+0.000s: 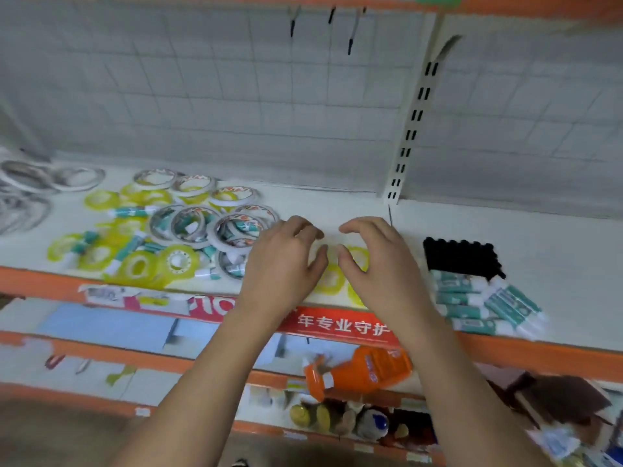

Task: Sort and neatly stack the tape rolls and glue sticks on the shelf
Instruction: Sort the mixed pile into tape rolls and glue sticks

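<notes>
A jumbled pile of yellow tape rolls point(135, 264), white double-sided tape rolls point(199, 227) and teal glue sticks point(129, 246) lies on the white shelf point(337, 207), left of centre. Several yellow rolls point(332, 281) lie flat at the shelf's front between my hands. My left hand point(283, 261) and my right hand point(381, 261) hover over them with fingers curved, facing each other; the hands partly hide the rolls, and I cannot see a grip. A neat group of teal glue sticks point(485, 305) lies at the front right.
A black block point(462, 257) sits behind the glue sticks on the right. Thin white tape rings point(40, 183) lie at the far left. A slotted upright post point(409, 129) divides the wire-grid back wall. An orange bottle point(357, 370) lies on a lower shelf.
</notes>
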{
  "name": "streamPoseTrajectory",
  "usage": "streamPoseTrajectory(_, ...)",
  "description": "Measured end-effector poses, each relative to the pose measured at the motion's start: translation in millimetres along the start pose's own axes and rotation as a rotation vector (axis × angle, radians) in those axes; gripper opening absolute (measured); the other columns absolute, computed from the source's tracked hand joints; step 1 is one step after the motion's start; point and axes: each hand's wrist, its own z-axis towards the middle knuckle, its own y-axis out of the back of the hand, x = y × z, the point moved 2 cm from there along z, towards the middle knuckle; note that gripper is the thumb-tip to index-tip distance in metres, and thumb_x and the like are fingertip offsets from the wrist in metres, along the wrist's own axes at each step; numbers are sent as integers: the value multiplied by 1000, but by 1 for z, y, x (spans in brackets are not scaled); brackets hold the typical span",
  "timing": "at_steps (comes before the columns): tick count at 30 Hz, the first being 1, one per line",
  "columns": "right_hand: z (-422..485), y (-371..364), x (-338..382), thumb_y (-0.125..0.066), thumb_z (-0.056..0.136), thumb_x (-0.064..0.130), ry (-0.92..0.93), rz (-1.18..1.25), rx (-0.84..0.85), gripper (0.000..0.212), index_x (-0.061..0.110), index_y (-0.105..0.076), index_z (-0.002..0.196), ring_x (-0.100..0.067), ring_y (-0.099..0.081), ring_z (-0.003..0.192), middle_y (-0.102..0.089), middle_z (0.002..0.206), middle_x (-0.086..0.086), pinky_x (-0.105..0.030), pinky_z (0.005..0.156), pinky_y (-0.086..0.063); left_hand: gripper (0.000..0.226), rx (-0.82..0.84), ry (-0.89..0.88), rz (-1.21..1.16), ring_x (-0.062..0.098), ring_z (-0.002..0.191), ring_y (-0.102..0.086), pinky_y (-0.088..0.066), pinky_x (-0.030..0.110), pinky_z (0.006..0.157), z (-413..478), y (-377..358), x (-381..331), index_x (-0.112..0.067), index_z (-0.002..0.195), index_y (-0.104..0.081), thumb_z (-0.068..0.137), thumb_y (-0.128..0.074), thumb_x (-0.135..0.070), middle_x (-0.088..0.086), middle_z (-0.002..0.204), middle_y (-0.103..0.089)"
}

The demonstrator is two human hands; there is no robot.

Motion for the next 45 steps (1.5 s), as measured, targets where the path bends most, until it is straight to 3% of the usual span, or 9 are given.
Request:
streamPoseTrajectory(10, 45, -104, 88, -62, 88, 31, 26, 71, 83, 27, 19, -64, 112, -20, -55, 111, -58, 116, 4, -32, 96, -44, 28, -32, 87, 102, 29, 84, -62, -51, 41, 66, -27, 61, 130, -14, 97, -69, 87, -51, -33, 3, 94, -63)
streamPoseTrajectory(14, 67, -144, 106, -47, 71, 77, -176, -34, 187, 77, 28, -52, 131, -27, -48, 121, -51, 130, 1, -43, 102, -42, 33, 17, 87, 99, 30, 89, -62, -52, 42, 69, -27, 71, 171, -16, 98, -69, 84, -50, -39, 3, 99, -63)
streamPoseTrajectory(16, 75, -161, 108, -47, 67, 81, -272, -72, 282, 89, 33, -40, 141, -30, -43, 127, -45, 141, -2, -45, 105, -39, 32, 53, 86, 93, 30, 92, -60, -52, 41, 71, -26, 71, 188, -17, 103, -67, 86, -55, -41, 3, 104, -62)
streamPoseTrajectory(21, 69, -156, 114, -72, 74, 58, -353, -61, 131, 73, 32, -46, 137, -28, -42, 120, -43, 130, -4, -36, 99, -39, 39, 146, 25, 60, 28, 101, -57, -50, 40, 80, -14, 70, 216, -19, 116, -62, 87, -56, -45, 3, 115, -58)
streamPoseTrajectory(25, 61, -148, 123, -74, 71, 61, -355, -37, 71, 74, 32, -47, 134, -23, -42, 117, -43, 125, -1, -27, 91, -32, 65, 301, -11, 40, 29, 126, -46, -43, 43, 100, -1, 64, 219, -23, 135, -49, 85, -49, -65, 6, 138, -48)
streamPoseTrajectory(28, 56, -145, 122, -73, 73, 58, -360, -34, 44, 74, 30, -46, 137, -26, -43, 120, -44, 127, -2, -32, 98, -36, 71, 400, -25, 48, 29, 136, -36, -32, 43, 109, 7, 55, 217, -28, 141, -41, 84, -51, -68, 8, 147, -39)
streamPoseTrajectory(32, 54, -133, 122, -72, 71, 64, -348, 6, 7, 78, 33, -46, 137, -21, -42, 120, -45, 128, 2, -32, 100, -38, 71, 419, -42, 9, 26, 120, -49, -41, 41, 99, 15, 47, 219, -27, 138, -43, 80, -58, -67, 2, 127, -52)
streamPoseTrajectory(37, 62, -136, 121, -65, 69, 71, -312, 77, 1, 79, 36, -45, 137, -17, -39, 120, -46, 130, 6, -25, 93, -31, 79, 483, -23, -36, 24, 112, -53, -46, 37, 91, 24, 48, 221, -26, 136, -45, 71, -72, -63, 1, 124, -54)
streamPoseTrajectory(45, 75, -145, 123, -70, 80, 47, -198, 20, -17, 63, 30, -45, 136, -19, -38, 121, -45, 131, 6, -24, 99, -31, 79, 380, 26, 10, 28, 117, -48, -42, 35, 95, 24, 59, 222, -24, 139, -46, 70, -69, -56, 5, 128, -49)
